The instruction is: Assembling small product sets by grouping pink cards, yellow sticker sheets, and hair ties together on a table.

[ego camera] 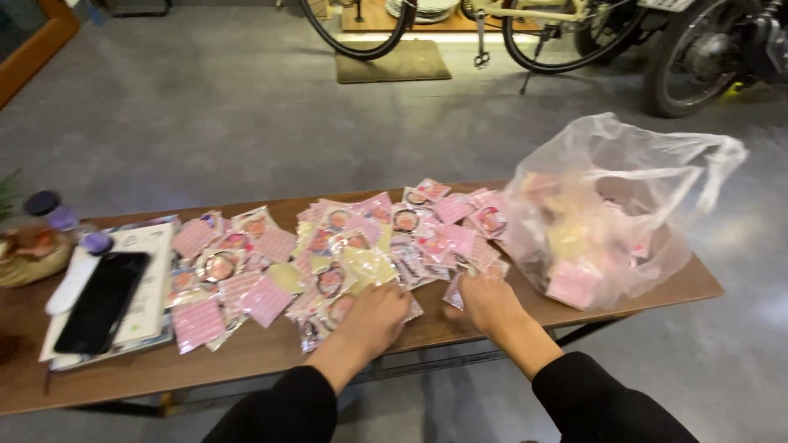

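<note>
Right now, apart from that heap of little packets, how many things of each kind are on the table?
Clear plastic bag holding more packets: 1
Black phone: 1
White booklet under the phone: 1
Purple-capped bottles: 2
Brown bowl: 1
Total: 6
The left hand and right hand rest on the packets, too overlapped to count.

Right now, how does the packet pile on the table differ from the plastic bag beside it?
The packet pile lies flat and spread out; the plastic bag stands puffed up. The pile is uncovered and touched by both hands; the bag encloses its contents and is untouched. Both sit on the wooden table and hold pink packets.
</note>
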